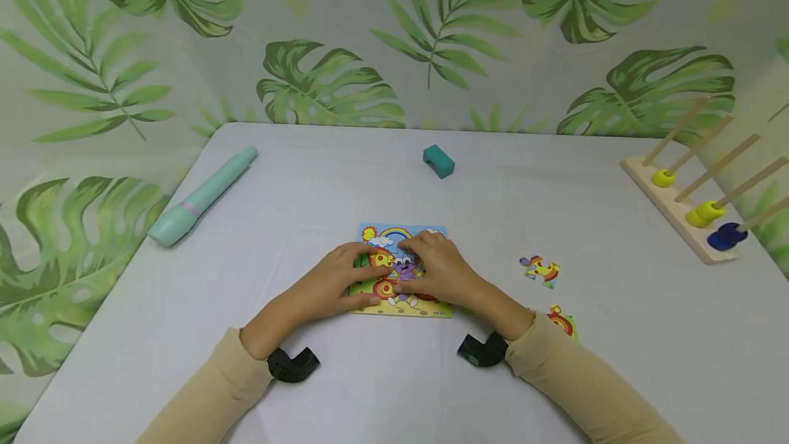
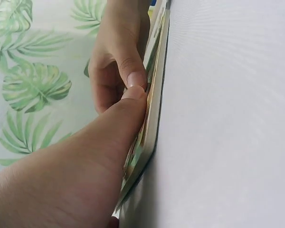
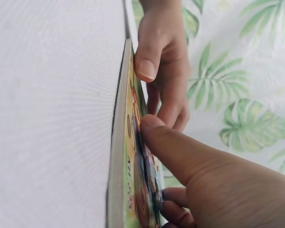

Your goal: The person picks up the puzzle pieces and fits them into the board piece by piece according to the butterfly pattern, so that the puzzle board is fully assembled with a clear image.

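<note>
A colourful jigsaw puzzle [image 1: 403, 308] with a cartoon butterfly lies flat, its frame showing sun, rainbow and yellow ground. My left hand [image 1: 342, 279] rests on its left half, fingers stretched over the picture and thumb near the lower edge. From the right, my right hand [image 1: 440, 267] pinches a purple butterfly-face piece [image 1: 405, 267] between thumb and fingertips. In the right wrist view a raised piece edge [image 3: 152, 178] shows under that hand. Both thumbs come close together low over the board in the left wrist view.
Two loose puzzle pieces lie right of the board: a yellow-red one [image 1: 542, 270] and another [image 1: 562, 323] partly behind the right sleeve. A teal arched block [image 1: 439, 161] sits farther back. A mint tube-shaped object [image 1: 203, 197] lies left; a wooden peg stacker [image 1: 678, 207] stands right.
</note>
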The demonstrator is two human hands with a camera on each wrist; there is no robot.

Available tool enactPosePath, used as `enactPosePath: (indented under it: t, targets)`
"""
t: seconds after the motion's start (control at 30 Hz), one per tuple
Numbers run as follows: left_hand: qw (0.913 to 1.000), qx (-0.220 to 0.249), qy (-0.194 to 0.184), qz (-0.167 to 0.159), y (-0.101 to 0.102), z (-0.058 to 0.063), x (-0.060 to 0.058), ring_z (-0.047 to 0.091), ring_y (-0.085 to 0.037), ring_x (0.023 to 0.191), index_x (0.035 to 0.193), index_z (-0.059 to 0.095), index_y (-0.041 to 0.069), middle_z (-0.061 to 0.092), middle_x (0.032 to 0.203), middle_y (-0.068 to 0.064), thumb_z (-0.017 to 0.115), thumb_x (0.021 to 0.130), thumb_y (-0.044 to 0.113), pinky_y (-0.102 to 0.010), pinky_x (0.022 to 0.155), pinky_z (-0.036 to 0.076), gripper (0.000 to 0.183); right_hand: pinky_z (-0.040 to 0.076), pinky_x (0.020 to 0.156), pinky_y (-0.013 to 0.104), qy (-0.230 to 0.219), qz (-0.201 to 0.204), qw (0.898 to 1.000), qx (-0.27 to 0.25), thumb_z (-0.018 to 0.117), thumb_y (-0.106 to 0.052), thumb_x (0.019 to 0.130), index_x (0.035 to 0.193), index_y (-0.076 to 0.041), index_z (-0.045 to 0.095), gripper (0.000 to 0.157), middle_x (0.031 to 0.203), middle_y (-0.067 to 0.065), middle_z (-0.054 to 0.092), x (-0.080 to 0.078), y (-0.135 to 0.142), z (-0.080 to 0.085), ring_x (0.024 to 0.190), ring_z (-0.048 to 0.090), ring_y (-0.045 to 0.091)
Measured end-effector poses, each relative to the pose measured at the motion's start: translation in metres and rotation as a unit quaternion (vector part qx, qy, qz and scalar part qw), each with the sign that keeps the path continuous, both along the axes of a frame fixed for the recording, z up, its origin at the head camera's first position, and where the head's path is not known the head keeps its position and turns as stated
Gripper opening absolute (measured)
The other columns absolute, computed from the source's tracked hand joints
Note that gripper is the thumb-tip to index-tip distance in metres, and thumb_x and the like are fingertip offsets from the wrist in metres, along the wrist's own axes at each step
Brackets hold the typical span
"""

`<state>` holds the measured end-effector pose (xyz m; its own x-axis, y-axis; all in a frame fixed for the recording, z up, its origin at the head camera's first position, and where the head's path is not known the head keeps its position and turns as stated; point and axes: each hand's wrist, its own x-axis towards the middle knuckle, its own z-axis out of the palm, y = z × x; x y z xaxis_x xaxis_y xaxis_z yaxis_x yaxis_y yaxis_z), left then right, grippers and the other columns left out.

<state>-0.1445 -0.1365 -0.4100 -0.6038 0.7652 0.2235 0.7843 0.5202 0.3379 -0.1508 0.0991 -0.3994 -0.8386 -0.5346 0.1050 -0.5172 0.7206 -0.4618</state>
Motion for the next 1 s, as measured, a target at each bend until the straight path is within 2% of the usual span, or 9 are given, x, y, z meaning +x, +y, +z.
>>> enactPosePath:
  t: [0.4,0.63,0.83,1.0]
  targets:
    - [0.9981,-0.055,0.021,0.017,0.0020,0.0076,0.0039,0.035,-0.030,0.120,0.127,0.054,0.025,0.041,0.131,-0.008,0.054,0.087,0.045,-0.043,0.099,0.027,0.044,0.037,0.081,0.036,-0.010,-0.002,1.000,-0.018,0.071,-0.047,0.072,0.122,-0.009,0.055,0.064,0.109,0.004,0.049,-0.0006,0.0018,0.0009,0.096,0.043,0.018]
    - [0.9985,-0.042,0.034,0.008,0.0029,0.0060,0.0025,0.036,-0.030,0.120,0.122,0.058,0.028,0.043,0.131,-0.009,0.055,0.087,0.043,-0.044,0.098,0.028,0.038,0.035,0.086,0.039,-0.005,-0.010,1.000,-0.015,0.071,-0.048,0.071,0.122,-0.010,0.056,0.065,0.109,0.005,0.049,0.0002,0.0014,0.0005,0.104,0.042,0.021]
    - [0.9988,-0.038,0.032,0.006,0.0022,0.0048,0.0008,0.036,-0.030,0.120,0.120,0.060,0.029,0.043,0.130,-0.008,0.056,0.086,0.042,-0.044,0.098,0.028,0.036,0.037,0.082,0.036,0.008,-0.007,1.000,-0.007,0.070,-0.049,0.071,0.122,-0.011,0.057,0.065,0.109,0.005,0.049,-0.0002,0.0015,-0.0006,0.101,0.042,0.021]
    - [0.9987,-0.041,0.031,0.003,0.0029,0.0072,0.0015,0.037,-0.031,0.120,0.119,0.060,0.027,0.045,0.131,-0.006,0.056,0.087,0.040,-0.045,0.098,0.028,0.035,0.036,0.084,0.040,0.008,-0.002,1.000,-0.013,0.070,-0.047,0.073,0.122,-0.011,0.056,0.063,0.111,0.006,0.049,-0.0003,0.0019,-0.0016,0.103,0.042,0.023]
